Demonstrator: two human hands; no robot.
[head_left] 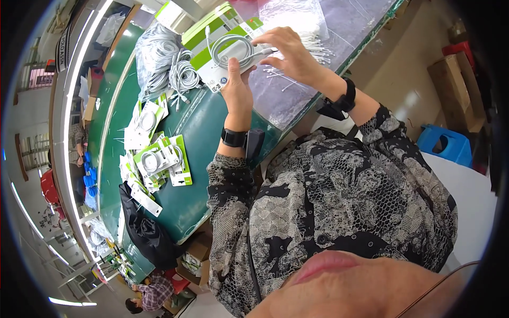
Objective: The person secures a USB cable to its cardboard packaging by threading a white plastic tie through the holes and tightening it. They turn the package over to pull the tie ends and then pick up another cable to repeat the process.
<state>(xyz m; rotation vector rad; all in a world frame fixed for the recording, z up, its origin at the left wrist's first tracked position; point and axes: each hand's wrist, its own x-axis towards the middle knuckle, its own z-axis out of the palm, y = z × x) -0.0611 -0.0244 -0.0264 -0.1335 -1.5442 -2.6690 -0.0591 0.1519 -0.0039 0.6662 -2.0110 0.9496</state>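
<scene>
My left hand (pixel 237 93) is closed on the lower edge of a white and green packaging card (pixel 214 79), its thumb on the front. Against the card lies a coiled light grey cable (pixel 213 50), one plug pointing up and the other toward the right. My right hand (pixel 291 55) is beside the coil with finger and thumb apart. The right-hand plug (pixel 263 53) lies in the gap between them, and the fingertips reach the coil and card edge. Behind the held card are more green and white cards (pixel 212 24).
Bundles of grey cables (pixel 156 58) fill the table's far left. Packed cable cards (pixel 154 159) are piled nearer, beside a black cloth bag (pixel 148 233). White ties (pixel 318 50) lie on the right. A blue stool (pixel 445 144) and cardboard box (pixel 450 90) stand on the floor. Another person (pixel 154 291) sits lower left.
</scene>
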